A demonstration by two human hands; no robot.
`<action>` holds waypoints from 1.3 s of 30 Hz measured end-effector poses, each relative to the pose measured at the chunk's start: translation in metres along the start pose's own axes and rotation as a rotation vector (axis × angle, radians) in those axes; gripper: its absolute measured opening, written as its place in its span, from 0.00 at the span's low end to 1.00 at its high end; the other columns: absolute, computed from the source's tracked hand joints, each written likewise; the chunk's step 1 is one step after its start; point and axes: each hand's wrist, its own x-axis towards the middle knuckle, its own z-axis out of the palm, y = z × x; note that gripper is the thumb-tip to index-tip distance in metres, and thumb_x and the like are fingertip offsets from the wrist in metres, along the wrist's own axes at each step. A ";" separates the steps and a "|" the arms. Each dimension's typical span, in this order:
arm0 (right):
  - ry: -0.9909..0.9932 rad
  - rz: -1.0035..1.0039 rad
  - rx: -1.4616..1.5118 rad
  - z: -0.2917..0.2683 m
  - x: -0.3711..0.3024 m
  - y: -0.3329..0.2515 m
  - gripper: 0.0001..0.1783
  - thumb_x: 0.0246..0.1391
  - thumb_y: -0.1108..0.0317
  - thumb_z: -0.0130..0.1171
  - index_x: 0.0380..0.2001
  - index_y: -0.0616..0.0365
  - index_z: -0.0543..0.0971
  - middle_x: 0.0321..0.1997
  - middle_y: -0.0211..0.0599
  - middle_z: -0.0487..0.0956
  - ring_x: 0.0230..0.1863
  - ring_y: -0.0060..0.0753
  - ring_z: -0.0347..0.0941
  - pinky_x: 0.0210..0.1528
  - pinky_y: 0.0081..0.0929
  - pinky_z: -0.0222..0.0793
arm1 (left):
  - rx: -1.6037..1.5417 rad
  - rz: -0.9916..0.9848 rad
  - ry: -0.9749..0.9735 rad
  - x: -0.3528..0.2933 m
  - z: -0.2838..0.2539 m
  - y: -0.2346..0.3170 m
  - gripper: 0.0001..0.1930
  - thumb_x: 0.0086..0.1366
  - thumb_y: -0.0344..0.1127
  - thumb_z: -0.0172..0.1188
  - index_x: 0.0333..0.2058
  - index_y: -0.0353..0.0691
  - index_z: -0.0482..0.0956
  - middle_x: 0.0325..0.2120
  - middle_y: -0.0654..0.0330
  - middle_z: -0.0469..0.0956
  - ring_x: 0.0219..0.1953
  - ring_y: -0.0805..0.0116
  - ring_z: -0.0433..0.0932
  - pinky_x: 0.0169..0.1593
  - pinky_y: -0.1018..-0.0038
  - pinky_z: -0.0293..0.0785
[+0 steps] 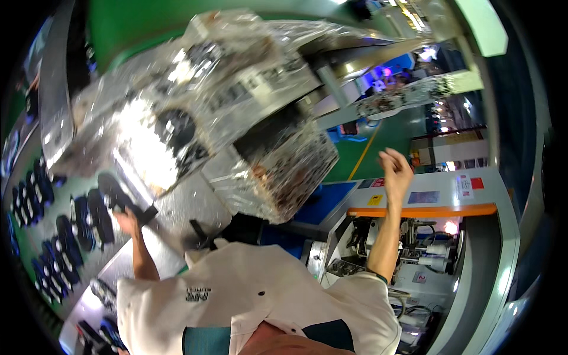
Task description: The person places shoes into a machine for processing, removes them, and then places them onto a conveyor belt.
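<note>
At the left, my left hand is closed at the edge of a dark shoe, seemingly gripping it beside the metal table of a machine. Several more dark shoes stand in rows just left of that hand. My right hand is raised in the air on the other side, its fingers loosely curled with nothing visible in them. Below it is the pale top of a machine cabinet with an orange edge strip.
A large machine wrapped in clear plastic film stands before me, with a dark opening in its front. Inside the cabinet are hoses and white cylinders. A grey beam crosses at the upper right. The floor is green with a yellow line.
</note>
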 end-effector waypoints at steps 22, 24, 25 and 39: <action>-0.272 -0.681 -0.474 0.380 0.439 -0.227 0.65 0.31 0.33 0.69 0.61 0.76 0.60 0.62 0.64 0.66 0.64 0.54 0.65 0.65 0.37 0.61 | -1.403 0.992 -1.307 -0.186 -0.240 0.403 0.18 0.70 0.31 0.48 0.56 0.31 0.68 0.43 0.46 0.79 0.45 0.56 0.78 0.48 0.69 0.74; -0.280 -0.737 -0.454 0.389 0.449 -0.232 0.56 0.38 0.36 0.68 0.58 0.73 0.65 0.61 0.60 0.69 0.63 0.51 0.66 0.64 0.36 0.61 | -1.323 1.049 -1.320 -0.187 -0.231 0.419 0.18 0.70 0.32 0.48 0.56 0.32 0.69 0.42 0.46 0.79 0.44 0.57 0.79 0.47 0.69 0.75; -0.354 -0.736 -0.472 0.394 0.450 -0.243 0.53 0.38 0.36 0.68 0.56 0.71 0.68 0.57 0.57 0.73 0.59 0.49 0.70 0.62 0.36 0.63 | -1.280 1.065 -1.303 -0.185 -0.226 0.424 0.18 0.70 0.32 0.49 0.56 0.33 0.69 0.41 0.46 0.79 0.43 0.57 0.79 0.47 0.69 0.75; -0.467 -0.787 -0.196 0.328 0.346 -0.230 0.43 0.38 0.55 0.72 0.52 0.71 0.67 0.45 0.41 0.73 0.44 0.34 0.70 0.48 0.27 0.66 | -0.990 1.061 -1.077 -0.183 -0.219 0.433 0.19 0.68 0.38 0.54 0.55 0.38 0.72 0.34 0.49 0.81 0.35 0.57 0.81 0.40 0.67 0.76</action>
